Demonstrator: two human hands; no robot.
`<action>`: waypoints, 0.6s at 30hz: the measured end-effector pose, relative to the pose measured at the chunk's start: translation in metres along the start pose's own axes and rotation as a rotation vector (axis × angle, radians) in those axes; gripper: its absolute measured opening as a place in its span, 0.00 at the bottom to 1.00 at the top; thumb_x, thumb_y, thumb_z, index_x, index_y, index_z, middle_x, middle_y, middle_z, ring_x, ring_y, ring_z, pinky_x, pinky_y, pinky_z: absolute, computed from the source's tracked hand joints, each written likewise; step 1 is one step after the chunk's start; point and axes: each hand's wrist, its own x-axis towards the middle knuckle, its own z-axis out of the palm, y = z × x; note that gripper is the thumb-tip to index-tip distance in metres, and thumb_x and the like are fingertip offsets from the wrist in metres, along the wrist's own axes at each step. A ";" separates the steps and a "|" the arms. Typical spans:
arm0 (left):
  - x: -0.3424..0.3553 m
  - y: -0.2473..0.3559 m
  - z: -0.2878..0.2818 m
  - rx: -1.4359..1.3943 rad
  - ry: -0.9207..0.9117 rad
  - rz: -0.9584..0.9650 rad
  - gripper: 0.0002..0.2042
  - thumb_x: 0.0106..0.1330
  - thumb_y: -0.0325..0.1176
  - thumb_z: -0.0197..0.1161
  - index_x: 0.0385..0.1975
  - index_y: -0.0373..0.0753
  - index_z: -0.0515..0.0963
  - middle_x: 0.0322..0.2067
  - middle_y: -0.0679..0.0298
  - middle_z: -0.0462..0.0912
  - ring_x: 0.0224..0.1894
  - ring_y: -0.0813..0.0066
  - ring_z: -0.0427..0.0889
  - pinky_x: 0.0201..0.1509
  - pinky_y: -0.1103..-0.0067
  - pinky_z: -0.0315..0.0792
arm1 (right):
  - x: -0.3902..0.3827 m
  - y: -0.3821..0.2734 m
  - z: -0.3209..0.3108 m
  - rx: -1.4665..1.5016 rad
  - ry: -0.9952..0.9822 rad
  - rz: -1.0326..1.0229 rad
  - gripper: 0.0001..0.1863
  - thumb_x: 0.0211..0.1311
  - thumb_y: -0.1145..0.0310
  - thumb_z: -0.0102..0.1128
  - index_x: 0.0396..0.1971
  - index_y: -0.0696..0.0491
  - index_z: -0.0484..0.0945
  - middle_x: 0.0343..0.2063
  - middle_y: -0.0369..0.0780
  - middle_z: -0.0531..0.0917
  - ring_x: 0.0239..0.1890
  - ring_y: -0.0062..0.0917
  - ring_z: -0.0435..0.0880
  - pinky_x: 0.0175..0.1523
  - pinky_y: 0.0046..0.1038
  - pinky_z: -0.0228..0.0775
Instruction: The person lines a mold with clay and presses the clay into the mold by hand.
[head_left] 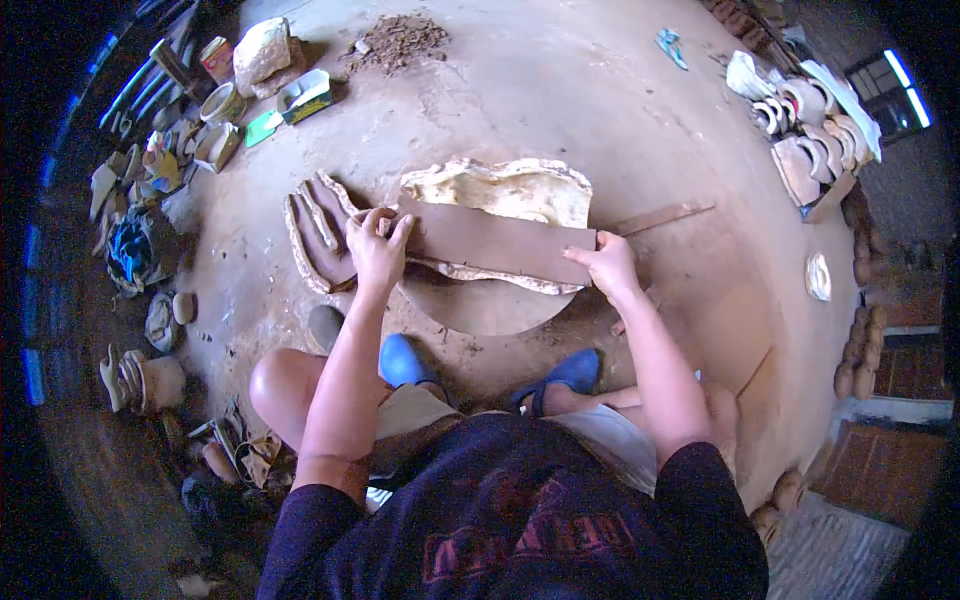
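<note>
Left hand [378, 247], right hand [611, 267] on one brown slab [490, 241]

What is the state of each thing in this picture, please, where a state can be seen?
Brown slab, flat, held at both ends
Left grip, closed on its left end
Right grip, closed on its right end
Pale ragged piece, partly covered by the slab
Round board, partly covered
Blue shoes, worn
Box-shaped tub, open at the top
Brown heap, loose, crumbled
</note>
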 end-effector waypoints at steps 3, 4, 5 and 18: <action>-0.004 -0.015 0.019 -0.139 0.119 0.022 0.26 0.65 0.39 0.72 0.59 0.31 0.78 0.52 0.41 0.83 0.56 0.49 0.83 0.63 0.63 0.74 | -0.012 -0.033 0.007 -0.492 0.102 -0.007 0.40 0.45 0.49 0.83 0.55 0.58 0.80 0.54 0.54 0.84 0.57 0.42 0.84 0.60 0.42 0.75; -0.004 -0.014 0.025 -0.297 0.133 -0.014 0.28 0.66 0.38 0.72 0.62 0.30 0.75 0.55 0.39 0.81 0.58 0.48 0.82 0.64 0.63 0.73 | -0.016 -0.039 0.007 -0.492 0.107 0.001 0.40 0.45 0.49 0.83 0.55 0.58 0.80 0.54 0.54 0.84 0.57 0.42 0.84 0.60 0.42 0.75; -0.002 -0.015 0.028 -0.383 0.076 -0.050 0.29 0.68 0.36 0.70 0.64 0.27 0.72 0.56 0.40 0.81 0.60 0.50 0.81 0.66 0.64 0.72 | -0.018 -0.043 0.008 -0.582 0.165 -0.023 0.46 0.45 0.51 0.84 0.62 0.58 0.74 0.59 0.54 0.80 0.61 0.39 0.81 0.64 0.40 0.72; 0.036 -0.001 0.025 -0.638 -0.079 -0.191 0.34 0.71 0.37 0.69 0.71 0.28 0.63 0.62 0.49 0.77 0.61 0.62 0.78 0.67 0.72 0.70 | -0.027 -0.047 0.017 -0.792 0.203 -0.123 0.60 0.50 0.50 0.82 0.76 0.59 0.53 0.72 0.57 0.62 0.75 0.45 0.62 0.77 0.42 0.57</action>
